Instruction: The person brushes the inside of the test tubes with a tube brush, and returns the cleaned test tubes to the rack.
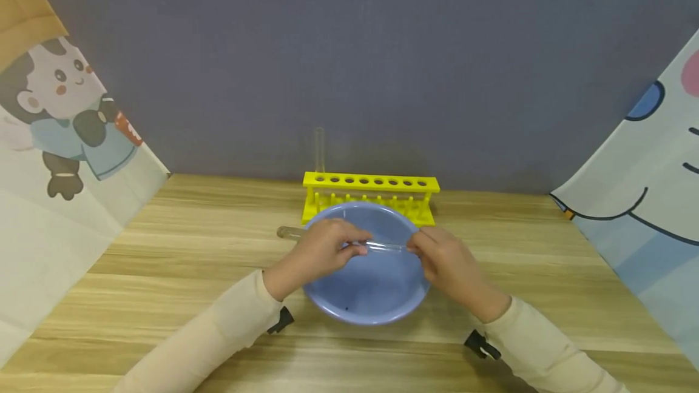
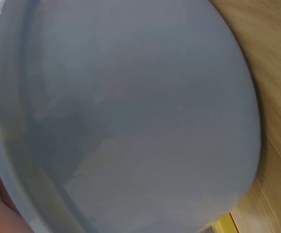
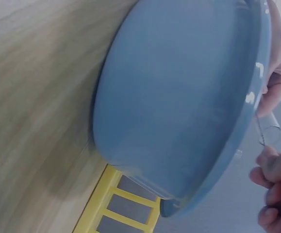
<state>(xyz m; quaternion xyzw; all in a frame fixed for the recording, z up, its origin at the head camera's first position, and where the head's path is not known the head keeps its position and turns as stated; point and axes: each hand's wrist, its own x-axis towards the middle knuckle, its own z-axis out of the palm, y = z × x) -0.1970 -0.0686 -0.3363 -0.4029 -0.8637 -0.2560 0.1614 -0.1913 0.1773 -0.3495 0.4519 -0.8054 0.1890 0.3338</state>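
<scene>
Over the basin, my left hand [image 1: 327, 247] grips a clear glass test tube [image 1: 384, 247] lying nearly level. Its rounded end sticks out to the left of that hand and looks brownish inside. At the tube's mouth, my right hand [image 1: 450, 265] pinches the thin twisted wire [image 3: 260, 131] of what looks like a test tube brush. The right wrist view shows this wire running between the mouth and my right fingertips. Any bristles are too unclear to make out. Beneath both hands stands a blue plastic basin [image 1: 371, 296], whose outer wall fills most of the left wrist view.
Behind the basin is a yellow test tube rack [image 1: 371, 182]. One clear test tube [image 1: 320, 150] stands upright in its leftmost hole. A grey partition [image 1: 360, 65] rises at the back of the wooden table [image 1: 218, 223], and cartoon-printed sheets hang at both sides.
</scene>
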